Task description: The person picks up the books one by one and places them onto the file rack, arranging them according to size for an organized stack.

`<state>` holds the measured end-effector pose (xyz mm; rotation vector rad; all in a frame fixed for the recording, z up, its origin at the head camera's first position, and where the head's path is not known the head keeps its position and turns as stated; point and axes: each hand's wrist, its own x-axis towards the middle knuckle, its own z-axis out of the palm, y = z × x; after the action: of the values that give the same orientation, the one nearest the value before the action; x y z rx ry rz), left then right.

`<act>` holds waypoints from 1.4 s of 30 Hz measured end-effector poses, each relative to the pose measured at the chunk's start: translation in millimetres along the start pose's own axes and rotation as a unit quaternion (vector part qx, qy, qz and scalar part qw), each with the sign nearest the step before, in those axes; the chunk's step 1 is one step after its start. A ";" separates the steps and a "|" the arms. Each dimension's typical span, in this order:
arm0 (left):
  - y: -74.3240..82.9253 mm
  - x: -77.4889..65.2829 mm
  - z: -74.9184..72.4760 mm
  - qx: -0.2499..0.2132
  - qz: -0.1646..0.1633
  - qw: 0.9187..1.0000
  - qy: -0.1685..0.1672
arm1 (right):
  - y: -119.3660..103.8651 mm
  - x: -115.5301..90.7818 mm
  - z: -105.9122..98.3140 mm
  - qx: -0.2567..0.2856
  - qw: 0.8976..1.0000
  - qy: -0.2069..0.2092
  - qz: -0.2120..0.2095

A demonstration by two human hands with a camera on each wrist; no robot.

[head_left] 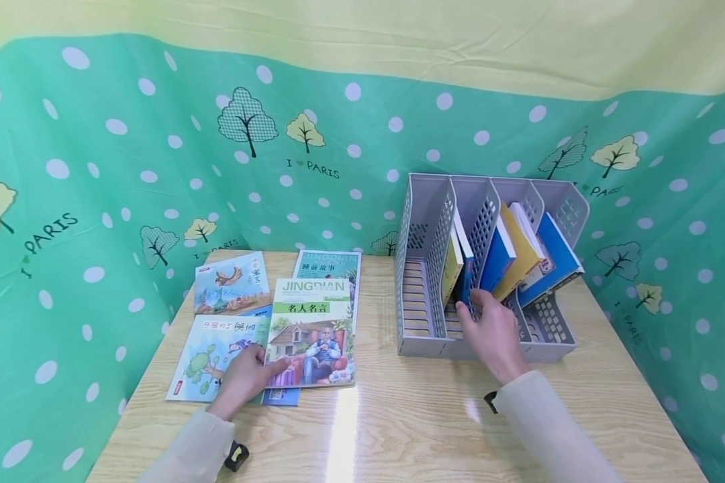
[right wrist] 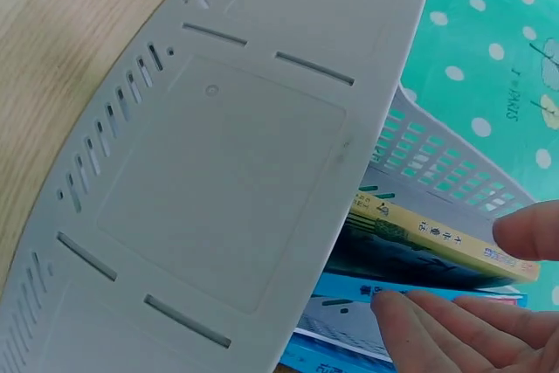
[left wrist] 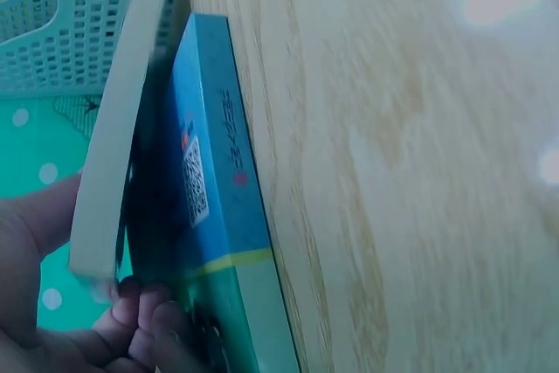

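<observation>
My left hand (head_left: 246, 376) pinches the left edge of a book (head_left: 311, 332) with a seated man on its cover. In the left wrist view that book (left wrist: 118, 128) is tilted up, thumb on one face and fingers behind it. A blue-edged book (left wrist: 231, 137) lies beneath. My right hand (head_left: 489, 329) is at the front of the grey file rack (head_left: 431, 347), its fingers touching a blue book (head_left: 466, 258) in the second compartment. A yellow-spined book (right wrist: 445, 238) leans beside that one, between the spread thumb and fingers in the right wrist view.
Other picture books, one with a bird (head_left: 232, 285), one with a green tree (head_left: 202, 355) and a teal one (head_left: 329, 265), lie at the table's left. Blue and yellow books (head_left: 516, 251) lean in the rack's right compartments. A patterned curtain (head_left: 338, 208) hangs behind.
</observation>
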<state>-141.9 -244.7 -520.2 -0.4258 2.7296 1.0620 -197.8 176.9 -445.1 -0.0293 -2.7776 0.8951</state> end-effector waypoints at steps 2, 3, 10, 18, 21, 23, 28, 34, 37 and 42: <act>0.8 -1.9 -0.7 -0.024 -0.009 1.000 0.001 | 0.5 -2.3 -0.5 0.001 1.000 0.000 -0.001; 1.5 -2.9 -1.0 -0.037 -0.014 0.999 0.001 | 0.8 -3.4 -0.5 0.003 1.000 0.000 -0.002; 10.9 -9.6 -3.1 -0.155 -0.040 0.987 -0.008 | 1.4 -10.0 -4.3 0.021 0.999 0.013 -0.025; 19.6 -13.6 -1.9 -0.237 -0.039 0.970 -0.023 | -1.9 -15.8 -11.4 0.024 0.998 0.017 -0.058; 19.6 -15.3 -1.2 -0.252 -0.038 0.967 -0.026 | -4.3 -18.5 -12.0 0.031 0.997 0.008 -0.065; 19.2 -16.9 -1.0 -0.258 -0.035 0.965 -0.025 | -6.5 -20.3 -11.7 0.039 0.997 0.003 -0.070; 20.2 -20.0 -0.3 -0.285 -0.027 0.958 -0.021 | -11.0 -23.7 -10.3 0.063 0.995 -0.001 -0.080; 26.3 -25.2 -1.7 -0.283 -0.015 0.959 -0.017 | -14.0 -25.4 -9.2 0.098 0.991 0.003 -0.090; 30.2 -28.5 -2.7 -0.282 0.000 0.959 -0.017 | -15.4 -26.0 -8.5 0.111 0.989 0.008 -0.098; 33.6 -33.4 -1.7 -0.265 0.034 0.964 0.007 | -20.5 -27.5 -7.5 0.140 0.984 0.005 -0.109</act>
<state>-121.6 -215.6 -488.8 -0.4115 2.4510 1.8175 -168.4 162.2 -433.0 0.3090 -2.5550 1.2084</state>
